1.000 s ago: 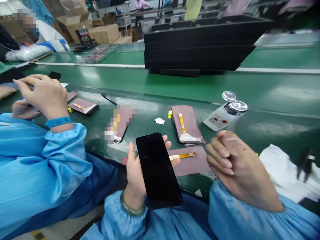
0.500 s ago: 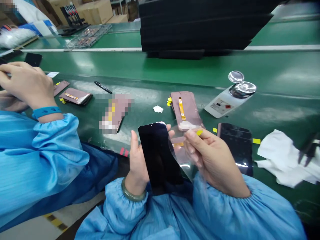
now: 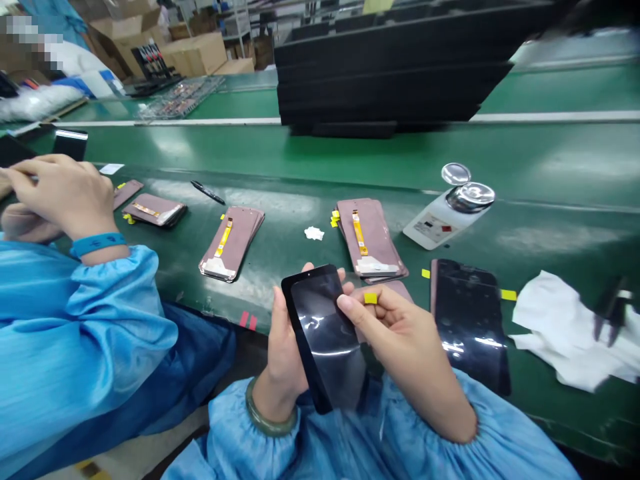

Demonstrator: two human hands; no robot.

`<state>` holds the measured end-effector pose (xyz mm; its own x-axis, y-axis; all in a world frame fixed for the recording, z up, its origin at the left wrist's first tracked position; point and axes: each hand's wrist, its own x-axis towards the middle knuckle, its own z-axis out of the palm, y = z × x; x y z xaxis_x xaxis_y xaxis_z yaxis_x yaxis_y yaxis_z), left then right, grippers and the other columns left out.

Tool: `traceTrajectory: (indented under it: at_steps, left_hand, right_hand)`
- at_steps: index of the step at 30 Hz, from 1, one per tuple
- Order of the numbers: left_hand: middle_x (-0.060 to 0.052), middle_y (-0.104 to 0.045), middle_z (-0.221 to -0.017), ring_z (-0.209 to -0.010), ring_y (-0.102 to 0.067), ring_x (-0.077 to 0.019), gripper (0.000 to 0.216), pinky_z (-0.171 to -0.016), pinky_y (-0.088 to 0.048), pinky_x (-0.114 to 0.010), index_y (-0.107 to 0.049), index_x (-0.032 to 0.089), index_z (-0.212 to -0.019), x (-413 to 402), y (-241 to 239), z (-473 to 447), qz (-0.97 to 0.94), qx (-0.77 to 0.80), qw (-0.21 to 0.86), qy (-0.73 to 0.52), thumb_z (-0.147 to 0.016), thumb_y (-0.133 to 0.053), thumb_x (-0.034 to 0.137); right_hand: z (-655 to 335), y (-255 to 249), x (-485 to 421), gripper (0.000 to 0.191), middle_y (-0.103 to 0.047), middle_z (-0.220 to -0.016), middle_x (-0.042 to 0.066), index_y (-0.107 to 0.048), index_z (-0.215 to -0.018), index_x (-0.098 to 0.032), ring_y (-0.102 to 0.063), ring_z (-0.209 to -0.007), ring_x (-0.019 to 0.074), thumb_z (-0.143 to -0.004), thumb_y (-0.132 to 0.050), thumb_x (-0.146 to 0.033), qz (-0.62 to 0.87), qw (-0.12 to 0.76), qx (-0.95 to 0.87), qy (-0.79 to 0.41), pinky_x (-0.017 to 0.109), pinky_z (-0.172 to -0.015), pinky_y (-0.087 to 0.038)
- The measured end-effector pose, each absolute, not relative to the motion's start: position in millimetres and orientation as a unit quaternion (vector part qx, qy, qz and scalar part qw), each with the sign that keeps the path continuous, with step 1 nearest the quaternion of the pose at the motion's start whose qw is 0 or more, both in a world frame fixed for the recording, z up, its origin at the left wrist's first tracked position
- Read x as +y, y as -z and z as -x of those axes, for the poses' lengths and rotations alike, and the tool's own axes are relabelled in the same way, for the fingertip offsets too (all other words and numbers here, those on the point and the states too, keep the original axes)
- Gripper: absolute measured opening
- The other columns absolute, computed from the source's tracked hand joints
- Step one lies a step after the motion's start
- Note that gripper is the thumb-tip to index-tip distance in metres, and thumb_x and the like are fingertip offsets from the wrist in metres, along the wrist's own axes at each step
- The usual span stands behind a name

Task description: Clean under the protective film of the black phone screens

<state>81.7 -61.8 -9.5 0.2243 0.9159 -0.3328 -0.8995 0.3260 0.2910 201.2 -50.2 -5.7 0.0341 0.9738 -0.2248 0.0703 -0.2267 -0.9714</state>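
Note:
My left hand [image 3: 286, 353] is wrapped around a black phone screen [image 3: 311, 380], its glossy face tilted up toward me. A clear protective film [image 3: 325, 327] lies partly over that face, set at a slight angle to the screen's edge. My right hand [image 3: 400, 333] pinches the film near its upper right side, and a yellow tab [image 3: 370, 298] shows by the fingers. Just beyond my hands is a stack of pinkish screen panels [image 3: 377, 233] with an orange flex cable [image 3: 359, 233] on top. Right of my right hand lies another black screen [image 3: 470, 313] with yellow tabs.
A white dispenser bottle [image 3: 435, 217] with a metal top stands behind the panels. White cloth [image 3: 555, 333] and dark tweezers [image 3: 614, 310] lie at right. More panels [image 3: 235, 240], a pen [image 3: 207, 192] and a co-worker's hand [image 3: 70, 193] are at left. Black trays [image 3: 390, 73] stand at the back.
My right hand has brought the film leftward and down onto the screen, where it was held off to the right side before. The view has tipped up slightly.

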Motion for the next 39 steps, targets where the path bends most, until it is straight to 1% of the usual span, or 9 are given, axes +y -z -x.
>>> traceTrajectory:
  at_steps: [2, 6, 8, 16, 24, 26, 30, 36, 39]
  left_hand:
    - [-0.01, -0.067, -0.122, -0.123, -0.054, -0.0293, 0.055, -0.109, -0.033, -0.049, -0.063, 0.021, -0.123, -64, 10, -83, -0.021, 0.23, 0.786, -0.574, -0.094, -0.035, 0.057]
    - [-0.008, -0.064, -0.128, -0.124, -0.054, -0.0276, 0.051, -0.11, -0.032, -0.049, -0.057, 0.028, -0.131, -67, 13, -84, -0.026, 0.23, 0.781, -0.58, -0.095, -0.034, 0.055]
    - [-0.007, -0.063, -0.13, -0.124, -0.054, -0.0271, 0.051, -0.11, -0.032, -0.049, -0.055, 0.029, -0.132, -68, 15, -85, -0.033, 0.217, 0.783, -0.582, -0.095, -0.031, 0.055]
    - [-0.008, -0.066, -0.124, -0.123, -0.055, -0.0268, 0.052, -0.109, -0.033, -0.047, -0.06, 0.027, -0.127, -67, 12, -85, -0.042, 0.188, 0.79, -0.582, -0.096, -0.029, 0.054]
    - [-0.012, -0.064, -0.127, -0.123, -0.055, -0.0276, 0.061, -0.109, -0.034, -0.047, -0.037, 0.021, -0.145, -68, 12, -87, -0.028, 0.231, 0.785, -0.575, -0.096, -0.027, 0.056]
    - [-0.012, -0.064, -0.127, -0.124, -0.054, -0.0277, 0.062, -0.109, -0.034, -0.046, -0.038, 0.02, -0.145, -68, 12, -87, -0.029, 0.231, 0.787, -0.572, -0.096, -0.026, 0.056]
    - [-0.009, -0.064, -0.127, -0.124, -0.054, -0.0269, 0.057, -0.109, -0.033, -0.045, -0.045, 0.023, -0.141, -67, 13, -86, -0.04, 0.228, 0.781, -0.58, -0.096, -0.028, 0.055]
    - [-0.012, -0.063, -0.129, -0.124, -0.054, -0.0274, 0.061, -0.11, -0.033, -0.045, -0.039, 0.021, -0.145, -66, 12, -85, -0.023, 0.229, 0.783, -0.578, -0.096, -0.029, 0.055]
    - [-0.011, -0.063, -0.129, -0.124, -0.054, -0.0273, 0.06, -0.109, -0.033, -0.045, -0.039, 0.022, -0.144, -66, 13, -86, -0.005, 0.225, 0.782, -0.581, -0.095, -0.033, 0.055]
  right_hand:
    - [-201, 8, -50, 0.035, -0.041, -0.053, -0.006, -0.059, -0.072, -0.017, -0.035, -0.049, 0.0081, -0.075, -0.066, -0.052, 0.58, 0.43, -0.451, -0.524, 0.022, -0.046, -0.028]
    - [-198, 11, -50, 0.035, -0.042, -0.056, -0.005, -0.058, -0.072, -0.018, -0.037, -0.052, 0.0094, -0.077, -0.065, -0.052, 0.576, 0.433, -0.462, -0.517, 0.023, -0.05, -0.033]
    - [-197, 12, -49, 0.035, -0.042, -0.056, -0.005, -0.057, -0.071, -0.019, -0.036, -0.052, 0.0096, -0.077, -0.065, -0.052, 0.566, 0.436, -0.468, -0.52, 0.023, -0.05, -0.033]
    - [-195, 12, -47, 0.035, -0.042, -0.056, -0.005, -0.055, -0.068, -0.019, -0.036, -0.051, 0.0095, -0.078, -0.064, -0.052, 0.558, 0.444, -0.474, -0.516, 0.023, -0.049, -0.033]
    - [-195, 12, -49, 0.033, -0.043, -0.056, -0.005, -0.056, -0.069, -0.019, -0.036, -0.05, 0.0091, -0.079, -0.064, -0.049, 0.554, 0.454, -0.477, -0.509, 0.022, -0.047, -0.032]
    - [-195, 12, -49, 0.033, -0.043, -0.055, -0.005, -0.056, -0.068, -0.019, -0.036, -0.05, 0.0091, -0.079, -0.064, -0.049, 0.557, 0.454, -0.482, -0.501, 0.022, -0.048, -0.032]
    - [-195, 11, -48, 0.033, -0.039, -0.053, -0.006, -0.056, -0.069, -0.019, -0.035, -0.049, 0.0093, -0.079, -0.063, -0.05, 0.562, 0.448, -0.485, -0.499, 0.022, -0.047, -0.03]
    - [-194, 15, -48, 0.034, -0.041, -0.055, -0.006, -0.055, -0.071, -0.019, -0.035, -0.051, 0.0096, -0.079, -0.063, -0.052, 0.56, 0.443, -0.476, -0.513, 0.023, -0.048, -0.03]
    - [-194, 17, -48, 0.035, -0.044, -0.058, -0.004, -0.055, -0.072, -0.019, -0.037, -0.052, 0.0098, -0.079, -0.063, -0.053, 0.566, 0.435, -0.475, -0.515, 0.023, -0.05, -0.032]
